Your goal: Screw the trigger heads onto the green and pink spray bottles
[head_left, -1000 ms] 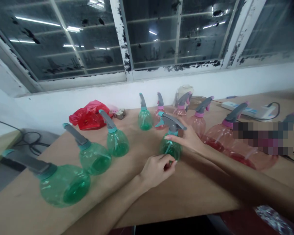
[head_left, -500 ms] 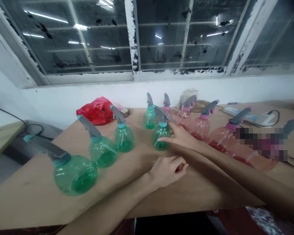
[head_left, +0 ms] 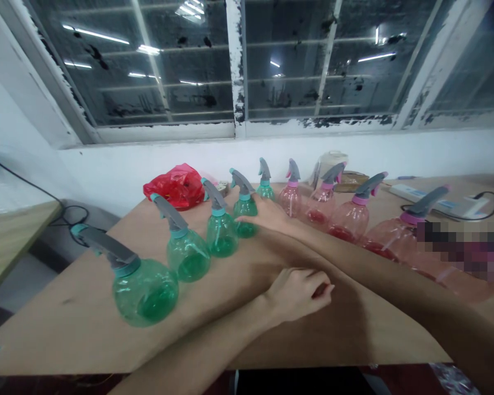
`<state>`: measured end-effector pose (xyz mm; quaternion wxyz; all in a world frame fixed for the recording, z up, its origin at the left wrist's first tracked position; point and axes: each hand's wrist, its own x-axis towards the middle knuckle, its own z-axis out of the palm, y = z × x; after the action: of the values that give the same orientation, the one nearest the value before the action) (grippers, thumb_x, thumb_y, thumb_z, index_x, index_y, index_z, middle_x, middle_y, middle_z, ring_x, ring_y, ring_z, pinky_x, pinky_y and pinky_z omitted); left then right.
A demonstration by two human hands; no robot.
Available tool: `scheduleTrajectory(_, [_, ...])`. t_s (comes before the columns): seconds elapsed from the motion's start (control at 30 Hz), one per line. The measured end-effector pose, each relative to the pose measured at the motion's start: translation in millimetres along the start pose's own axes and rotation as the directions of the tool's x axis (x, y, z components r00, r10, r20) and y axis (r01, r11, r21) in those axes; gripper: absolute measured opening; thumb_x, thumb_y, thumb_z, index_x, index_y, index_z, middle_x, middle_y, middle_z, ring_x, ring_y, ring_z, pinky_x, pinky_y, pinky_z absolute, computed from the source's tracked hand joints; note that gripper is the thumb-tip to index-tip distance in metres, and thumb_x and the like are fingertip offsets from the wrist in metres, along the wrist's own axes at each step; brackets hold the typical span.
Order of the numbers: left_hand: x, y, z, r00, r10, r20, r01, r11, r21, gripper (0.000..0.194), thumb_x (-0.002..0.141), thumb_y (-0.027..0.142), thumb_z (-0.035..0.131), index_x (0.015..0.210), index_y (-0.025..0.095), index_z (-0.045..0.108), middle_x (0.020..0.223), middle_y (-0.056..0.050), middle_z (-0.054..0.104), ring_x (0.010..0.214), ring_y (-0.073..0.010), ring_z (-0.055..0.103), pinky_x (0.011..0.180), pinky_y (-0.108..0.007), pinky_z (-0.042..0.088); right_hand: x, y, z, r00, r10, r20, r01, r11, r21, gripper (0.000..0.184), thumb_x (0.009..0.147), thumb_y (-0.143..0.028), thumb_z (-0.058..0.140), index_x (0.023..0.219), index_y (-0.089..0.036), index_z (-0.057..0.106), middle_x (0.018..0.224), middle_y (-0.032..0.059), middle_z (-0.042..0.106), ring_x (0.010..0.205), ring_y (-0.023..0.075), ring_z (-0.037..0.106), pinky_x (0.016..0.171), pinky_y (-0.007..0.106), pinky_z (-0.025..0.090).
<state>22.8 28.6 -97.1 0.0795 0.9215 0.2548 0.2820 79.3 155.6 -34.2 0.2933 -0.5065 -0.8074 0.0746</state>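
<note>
My right hand [head_left: 270, 213] reaches across the table and is closed around the right side of a green spray bottle [head_left: 244, 220], its thumb lying along the front. That bottle stands upright in a row with other green spray bottles, between a nearer one [head_left: 221, 237] and one at the far end [head_left: 265, 190] by the wall. Two more, a middle bottle [head_left: 188, 258] and the nearest bottle [head_left: 145, 292], stand at the left. Loosely curled over the tabletop, my left hand [head_left: 299, 292] shows nothing in its fingers.
Several pink spray bottles [head_left: 348, 218] stand in a line along the right, partly behind my right forearm. At the back lie a red plastic bag [head_left: 177, 186] and a white power strip [head_left: 440, 202] with a cable. A pixelated patch hides part of the right side.
My right hand has shifted the green spray bottle left, close beside the other green bottles. My left hand stays curled. The whole view has swung a little to the left.
</note>
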Motion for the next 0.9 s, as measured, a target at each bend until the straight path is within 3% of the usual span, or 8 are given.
scheduleTrajectory(0.17, [1,0,-1.5,1.000,-0.020,0.019,0.020,1.000,0.001,0.011,0.084,0.023,0.055,0.077,0.018,0.060,0.067,0.003,0.065,0.059,-0.0114,0.060,0.054,-0.022,0.043,-3,2,-1,1.000,-0.002,-0.014,0.001,0.999,-0.053,0.080,0.068,-0.070,0.058,0.125,-0.014,0.046,0.125,0.0203,0.054,0.119,0.0383,0.047,0.091,0.050,0.043])
scheduleTrajectory(0.43, [0,0,0.1,0.999,-0.015,0.035,0.016,1.000,-0.007,0.012,0.084,0.022,0.057,0.074,0.017,0.059,0.067,0.003,0.066,0.059,-0.0116,0.061,0.055,-0.021,0.042,-10,31,-28,0.978,0.169,-0.121,-0.172,0.985,-0.019,0.063,0.073,-0.065,0.056,0.116,-0.019,0.057,0.122,0.0113,0.060,0.105,0.0267,0.060,0.089,0.039,0.045])
scheduleTrajectory(0.63, [1,-1,-1.5,0.999,-0.028,0.039,0.028,1.000,0.011,0.010,0.084,0.022,0.056,0.077,0.018,0.061,0.067,0.003,0.067,0.058,-0.0118,0.061,0.054,-0.021,0.043,14,38,-30,0.916,0.344,-0.208,-0.352,0.936,-0.002,0.053,0.082,-0.053,0.052,0.118,-0.014,0.055,0.111,0.0142,0.066,0.108,0.0277,0.060,0.089,0.039,0.044])
scheduleTrajectory(0.9, [0,-4,-0.2,0.998,-0.023,0.067,0.021,0.999,0.030,0.011,0.085,0.024,0.056,0.078,0.018,0.061,0.067,0.002,0.066,0.060,-0.0126,0.062,0.055,-0.022,0.046,50,33,-18,0.869,0.439,-0.230,-0.449,0.893,0.007,0.054,0.081,-0.054,0.051,0.116,-0.012,0.055,0.106,0.0168,0.067,0.103,0.0301,0.062,0.080,0.038,0.047])
